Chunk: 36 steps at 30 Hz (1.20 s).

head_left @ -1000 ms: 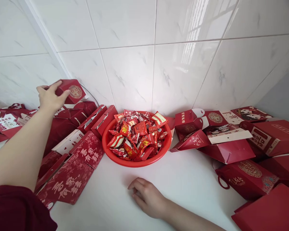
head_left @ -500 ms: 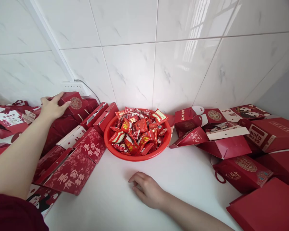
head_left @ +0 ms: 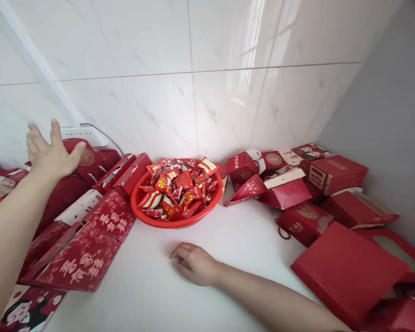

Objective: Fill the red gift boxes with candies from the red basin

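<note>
My left hand (head_left: 50,154) is raised over the gift boxes on the left, fingers spread, with nothing in it. Just behind it sits a dark red box with a round gold emblem (head_left: 87,157). Resting on the white tabletop, my right hand (head_left: 195,263) has its fingers loosely curled, and no object shows in it. Beyond that hand stands a red plastic basin (head_left: 176,224) heaped with wrapped candies (head_left: 180,186). Red boxes with white characters (head_left: 86,258) lie between my left arm and the basin.
Several red gift boxes (head_left: 339,175) are piled along the right side, with a large plain red box (head_left: 349,269) nearest me. A white power strip (head_left: 85,134) with a grey cable sits against the tiled wall (head_left: 159,110). A grey wall (head_left: 387,106) bounds the right.
My left hand has lifted off the dark red box with the emblem, and its fingers have spread. The view has turned to the right. My right hand stays resting on the table.
</note>
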Each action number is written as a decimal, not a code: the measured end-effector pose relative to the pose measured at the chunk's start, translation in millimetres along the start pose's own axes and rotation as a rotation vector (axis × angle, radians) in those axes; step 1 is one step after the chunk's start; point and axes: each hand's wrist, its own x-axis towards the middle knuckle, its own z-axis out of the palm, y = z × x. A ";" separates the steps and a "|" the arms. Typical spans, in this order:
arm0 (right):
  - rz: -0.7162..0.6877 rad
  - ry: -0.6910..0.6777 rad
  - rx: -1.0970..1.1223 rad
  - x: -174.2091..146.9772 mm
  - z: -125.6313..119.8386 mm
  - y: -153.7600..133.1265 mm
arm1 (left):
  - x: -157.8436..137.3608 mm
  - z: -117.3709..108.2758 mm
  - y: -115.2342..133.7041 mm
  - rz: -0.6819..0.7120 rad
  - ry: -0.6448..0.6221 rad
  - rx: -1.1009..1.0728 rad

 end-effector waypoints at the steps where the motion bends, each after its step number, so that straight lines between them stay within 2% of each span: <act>1: -0.014 -0.021 -0.012 2.6 -8.0 -0.7 | -7.3 -8.2 22.7 0.101 0.063 -0.027; 3: -0.062 -0.083 -0.037 6.7 -35.1 -5.6 | -26.2 -27.7 71.0 0.303 0.123 -0.087; 6: -0.072 -0.078 -0.092 2.3 -100.4 -24.6 | -63.8 -56.3 135.2 0.572 0.177 -0.086; 7: -0.045 -0.031 -0.125 -3.9 -125.6 -33.4 | -78.6 -63.0 151.5 0.632 0.180 -0.084; 9: 0.112 0.151 -0.223 -23.5 -174.1 -51.3 | -112.5 -68.7 175.5 0.758 0.207 -0.141; 11: 0.247 0.335 -0.241 -49.3 -213.6 -63.9 | -153.4 -61.6 190.1 0.856 0.195 -0.246; 13: 0.458 0.522 -0.326 -74.8 -240.6 -66.3 | -200.9 -40.9 199.1 0.955 0.079 -0.383; 15: 0.751 0.631 -0.465 -94.4 -256.7 -57.6 | -250.6 -9.8 205.0 1.166 -0.149 -0.541; 16: 0.900 0.652 -0.523 -101.0 -261.8 -50.0 | -273.9 7.6 206.9 1.266 -0.313 -0.595; 17: 1.026 0.668 -0.557 -105.4 -265.4 -40.9 | -294.9 24.8 207.9 1.307 -0.469 -0.621; 19: 1.136 0.695 -0.589 -108.6 -269.4 -21.5 | -326.8 54.4 206.5 1.270 -0.656 -0.665; 21: 1.147 0.718 -0.595 -107.0 -270.7 -4.0 | -343.5 72.9 200.7 1.166 -0.726 -0.654; 23: 1.138 0.731 -0.594 -103.7 -271.0 9.3 | -347.2 79.4 193.2 1.078 -0.777 -0.613; 27: 1.103 0.785 -0.592 -99.8 -273.7 21.1 | -339.4 71.9 185.1 0.999 -0.897 -0.568; 29: 1.047 0.864 -0.609 -100.6 -276.4 20.1 | -336.4 67.9 185.7 0.992 -0.921 -0.578; 31: 0.924 1.004 -0.649 -102.3 -278.3 14.3 | -335.5 66.7 187.5 0.986 -0.929 -0.586; 34: 0.656 1.274 -0.728 -102.5 -276.3 -3.7 | -337.4 69.2 189.3 0.989 -0.920 -0.614; 36: 0.490 1.395 -0.762 -99.4 -271.0 -20.8 | -340.4 72.3 189.6 0.999 -0.900 -0.635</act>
